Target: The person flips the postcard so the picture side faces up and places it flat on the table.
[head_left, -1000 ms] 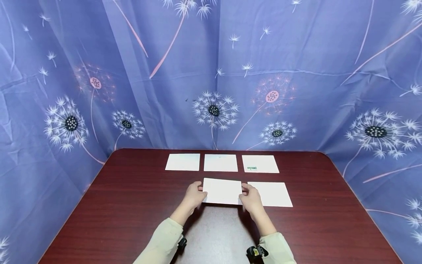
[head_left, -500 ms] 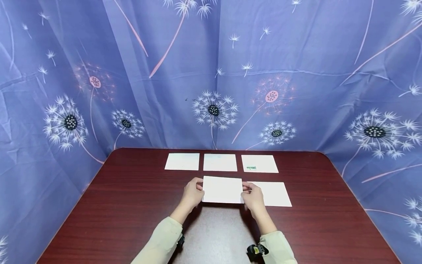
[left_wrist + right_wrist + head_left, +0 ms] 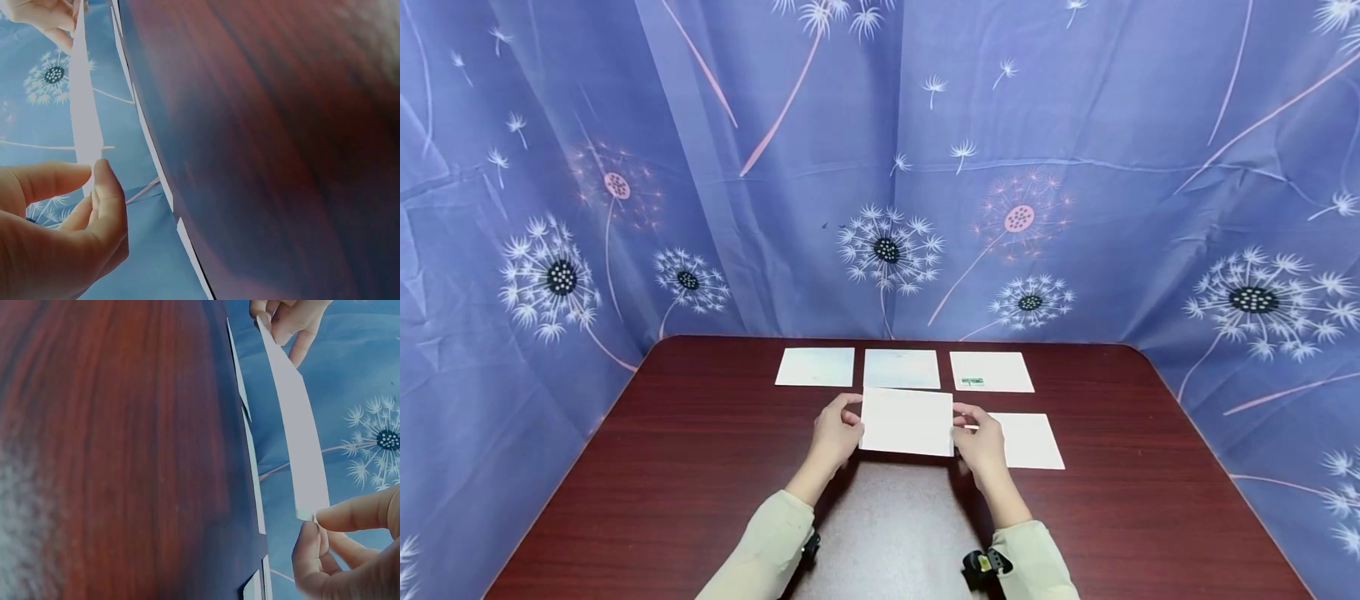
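Observation:
A blank white card (image 3: 907, 422) is held up off the table between both hands, its face tilted toward the head camera. My left hand (image 3: 837, 429) pinches its left edge, thumb and fingers meeting on it in the left wrist view. The opposite edge is pinched by my right hand (image 3: 981, 440), likewise plain in the right wrist view. Behind it, the top edge reaches the lower border of the middle card (image 3: 901, 367) of the back row. Another white card (image 3: 1033, 442) lies flat to the right, its left part hidden by the right hand and held card.
Beside the middle card lie a pale card (image 3: 816, 367) on the left and a card with a small green print (image 3: 1000, 369) on the right. They rest on a dark red wooden table (image 3: 700, 467). A blue dandelion-patterned curtain (image 3: 775, 233) hangs behind its far edge.
Both hands have lifted the held card and tilted it more upright. Its top edge has risen to overlap the middle back card in the head view. The cards on the table stay put.

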`<action>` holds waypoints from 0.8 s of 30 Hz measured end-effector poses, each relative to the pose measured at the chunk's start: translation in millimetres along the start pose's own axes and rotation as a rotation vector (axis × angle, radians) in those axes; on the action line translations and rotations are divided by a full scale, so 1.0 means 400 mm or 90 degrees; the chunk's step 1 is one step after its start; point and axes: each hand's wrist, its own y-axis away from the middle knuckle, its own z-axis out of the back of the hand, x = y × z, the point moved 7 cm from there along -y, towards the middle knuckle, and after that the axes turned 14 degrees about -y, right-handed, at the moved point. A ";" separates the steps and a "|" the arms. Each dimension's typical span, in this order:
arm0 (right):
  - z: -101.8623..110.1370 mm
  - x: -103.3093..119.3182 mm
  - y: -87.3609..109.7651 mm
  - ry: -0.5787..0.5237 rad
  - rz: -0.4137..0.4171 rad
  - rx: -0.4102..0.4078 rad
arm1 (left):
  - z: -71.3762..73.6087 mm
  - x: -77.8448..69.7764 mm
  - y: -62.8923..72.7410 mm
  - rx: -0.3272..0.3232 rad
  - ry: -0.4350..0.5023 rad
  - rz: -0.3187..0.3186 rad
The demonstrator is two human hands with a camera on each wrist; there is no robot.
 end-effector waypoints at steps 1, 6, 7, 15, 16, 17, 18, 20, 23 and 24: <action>0.000 0.000 0.000 0.000 0.001 -0.001 | 0.002 -0.002 0.000 -0.002 0.003 -0.001; -0.006 0.000 -0.001 -0.028 -0.004 0.007 | 0.008 -0.011 0.003 -0.021 0.003 -0.011; -0.006 0.001 0.000 -0.035 -0.003 0.010 | 0.009 -0.012 0.003 -0.026 0.003 -0.012; -0.003 0.010 0.000 -0.084 0.013 -0.005 | 0.015 -0.018 0.008 -0.045 0.029 -0.020; -0.003 0.010 -0.001 -0.092 0.014 -0.007 | 0.015 -0.019 0.008 -0.047 0.040 -0.021; -0.003 0.010 -0.002 -0.100 0.013 -0.009 | 0.016 -0.020 0.009 -0.049 0.052 -0.022; -0.003 0.010 -0.004 -0.107 0.012 -0.010 | 0.017 -0.021 0.009 -0.053 0.065 -0.022; -0.004 0.010 -0.007 -0.123 0.011 -0.010 | 0.018 -0.020 0.008 -0.061 0.093 -0.019; -0.005 0.008 -0.010 -0.145 0.009 -0.010 | 0.017 -0.017 0.007 -0.067 0.139 0.001; -0.005 0.006 -0.011 -0.153 0.007 -0.011 | 0.015 -0.015 0.007 -0.068 0.155 0.008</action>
